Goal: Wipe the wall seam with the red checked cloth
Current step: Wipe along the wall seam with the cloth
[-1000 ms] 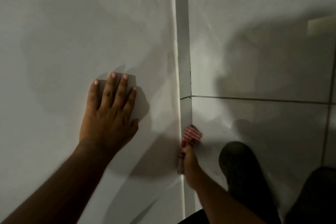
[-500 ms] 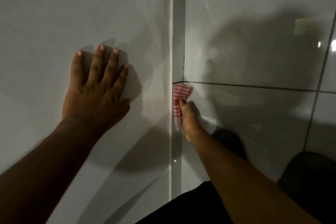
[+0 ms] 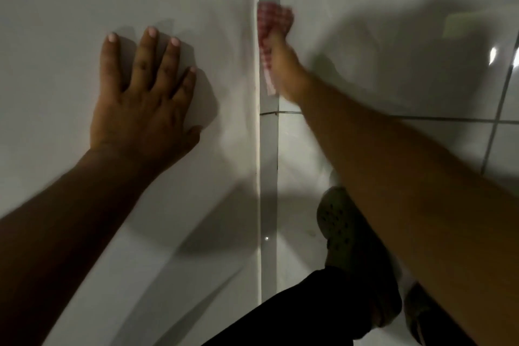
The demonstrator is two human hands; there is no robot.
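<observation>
The wall seam [image 3: 268,166] is a narrow grey vertical strip between a plain white wall on the left and glossy white tiles on the right. My right hand [image 3: 285,67] presses the red checked cloth [image 3: 272,19] against the seam near the top of the view, its fingers closed around the bunched fabric. A tail of the cloth hangs down along the strip beside my wrist. My left hand [image 3: 143,98] lies flat on the white wall left of the seam, fingers spread, holding nothing.
A horizontal grout line [image 3: 421,118] crosses the tiles below my right hand. My foot in a dark perforated clog [image 3: 341,229] stands on the tiled floor to the right of the seam, with a dark trouser leg [image 3: 309,303] below it.
My right hand has slid the cloth up the seam, from below the horizontal grout line to well above it. My left hand stays flat on the wall.
</observation>
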